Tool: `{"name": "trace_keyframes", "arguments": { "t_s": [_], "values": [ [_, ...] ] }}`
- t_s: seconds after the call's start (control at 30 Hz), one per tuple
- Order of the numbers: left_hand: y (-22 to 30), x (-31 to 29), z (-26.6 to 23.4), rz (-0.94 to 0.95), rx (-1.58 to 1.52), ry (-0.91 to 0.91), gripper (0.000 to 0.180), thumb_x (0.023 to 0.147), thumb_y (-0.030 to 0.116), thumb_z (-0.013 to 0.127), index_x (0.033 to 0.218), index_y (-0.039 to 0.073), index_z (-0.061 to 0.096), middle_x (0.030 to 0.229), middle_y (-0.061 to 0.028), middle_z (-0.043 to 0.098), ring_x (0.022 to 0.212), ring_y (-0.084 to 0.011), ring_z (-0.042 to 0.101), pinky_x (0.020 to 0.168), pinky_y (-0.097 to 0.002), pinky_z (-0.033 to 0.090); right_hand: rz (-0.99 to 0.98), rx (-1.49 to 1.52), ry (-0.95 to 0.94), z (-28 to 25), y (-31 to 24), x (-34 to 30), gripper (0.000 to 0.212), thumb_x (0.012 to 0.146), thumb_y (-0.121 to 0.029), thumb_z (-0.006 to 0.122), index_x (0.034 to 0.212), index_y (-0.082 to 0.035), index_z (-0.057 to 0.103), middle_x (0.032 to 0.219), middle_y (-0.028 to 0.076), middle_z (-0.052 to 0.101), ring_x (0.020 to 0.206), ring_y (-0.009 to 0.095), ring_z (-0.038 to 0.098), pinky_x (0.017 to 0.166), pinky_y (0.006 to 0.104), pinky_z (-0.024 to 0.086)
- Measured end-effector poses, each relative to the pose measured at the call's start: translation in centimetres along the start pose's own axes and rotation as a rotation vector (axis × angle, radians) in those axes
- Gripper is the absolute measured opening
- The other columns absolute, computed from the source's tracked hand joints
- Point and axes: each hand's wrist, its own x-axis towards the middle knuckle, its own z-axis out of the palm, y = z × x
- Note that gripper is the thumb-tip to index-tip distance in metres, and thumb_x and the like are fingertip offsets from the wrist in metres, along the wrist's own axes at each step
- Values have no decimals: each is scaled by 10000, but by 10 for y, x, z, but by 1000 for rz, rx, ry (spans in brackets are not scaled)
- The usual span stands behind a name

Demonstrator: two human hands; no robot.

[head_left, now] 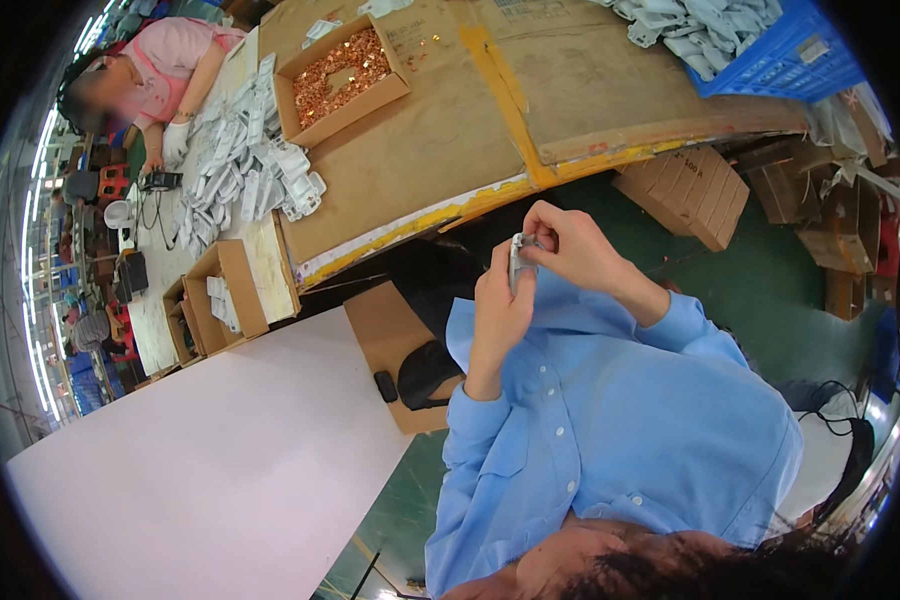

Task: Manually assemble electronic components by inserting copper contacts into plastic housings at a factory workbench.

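Note:
In front of my chest, my left hand (503, 312) is closed round a small light-grey plastic part (517, 265), held upright between thumb and fingers. My right hand (582, 248) meets it from the other side, fingertips pinched together at the part's upper end. Whatever sits between those right fingertips is too small and covered to make out. Both hands are held up off the workbench, close to its near edge. On the bench, an open cardboard box (398, 88) contains many small copper-coloured metal pieces (340, 75). Left of it lies a heap of similar pale grey plastic parts (245, 165).
A blue crate (785, 60) of grey parts stands at the far right of the cardboard-covered workbench (410, 165). A co-worker (160, 80) leans over the bench at the upper left. A white board (210, 440) fills the lower left. Cardboard boxes (685, 195) lie beneath the bench.

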Motion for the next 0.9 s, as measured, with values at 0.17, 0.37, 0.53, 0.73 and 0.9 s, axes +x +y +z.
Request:
{"name": "trace_keyframes", "arguments": {
  "t_s": [0.17,0.37,0.53,0.73,0.9],
  "values": [
    [-2,-1,-5,-1,-98,-16,299,878,108,534,1162,15,550,787,-168,645,681,-319,648,644,-358,497,-75,-126,-105,-9,-3,2,243,749,-128,743,860,-49,542,577,69,491,540,238,498,515,359,384],
    [4,-1,-5,65,55,-26,284,871,107,545,1135,4,564,774,-176,644,667,-296,654,627,-346,497,-93,-155,-87,-10,-2,2,253,732,-97,762,826,-46,533,576,44,447,524,173,459,500,308,364],
    [5,-1,-10,58,14,-24,276,873,105,542,1128,3,570,755,-170,638,648,-281,651,612,-340,492,-29,-65,-45,-1,-3,-2,247,755,-101,749,875,-45,541,606,26,474,552,134,475,527,276,399],
    [6,0,-8,24,-13,53,255,912,128,511,1126,9,583,750,-152,641,637,-254,643,608,-327,488,-43,-31,34,9,-1,-6,225,793,-98,715,944,-34,560,738,24,531,633,112,504,565,257,435],
    [-1,1,-9,2,0,83,216,951,128,502,1094,7,611,808,-110,667,731,-136,619,672,-286,483,-37,13,-7,10,1,-5,192,805,-85,691,940,-29,566,743,26,531,645,108,507,574,253,442]
  ]
}}
